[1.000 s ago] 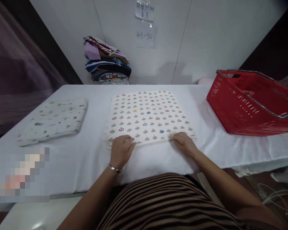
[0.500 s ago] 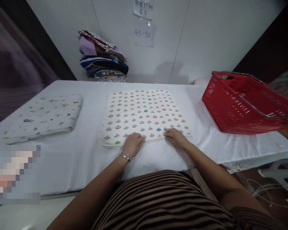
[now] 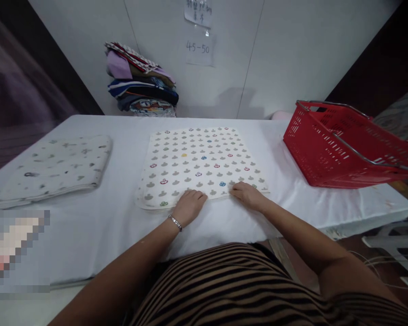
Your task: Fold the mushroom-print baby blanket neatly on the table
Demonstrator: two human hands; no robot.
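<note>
A white cloth (image 3: 204, 157) printed with grey and a few coloured motifs lies flat and roughly square at the middle of the table. My left hand (image 3: 190, 206) is closed at its near edge, left of centre, fingertips curled onto the fabric. Farther right along that same edge, my right hand (image 3: 248, 195) pinches the cloth close to its near right corner. The thumbs are partly hidden. Off to the left sits a folded white cloth (image 3: 64, 165) with scattered small prints, several layers showing at its near side; neither hand touches it.
The table (image 3: 122, 158) is covered with a white sheet. A red basket (image 3: 329, 156) with metal handles stands at the right end. Behind the table, stacked folded fabrics (image 3: 143, 83) rise against the wall. Paper signs (image 3: 199, 47) hang there. A white plastic stool (image 3: 394, 246) stands low at the right.
The view has shifted slightly, so most things appear a little farther left. Both hands stay at the near edge of the printed cloth, with barely any movement.
</note>
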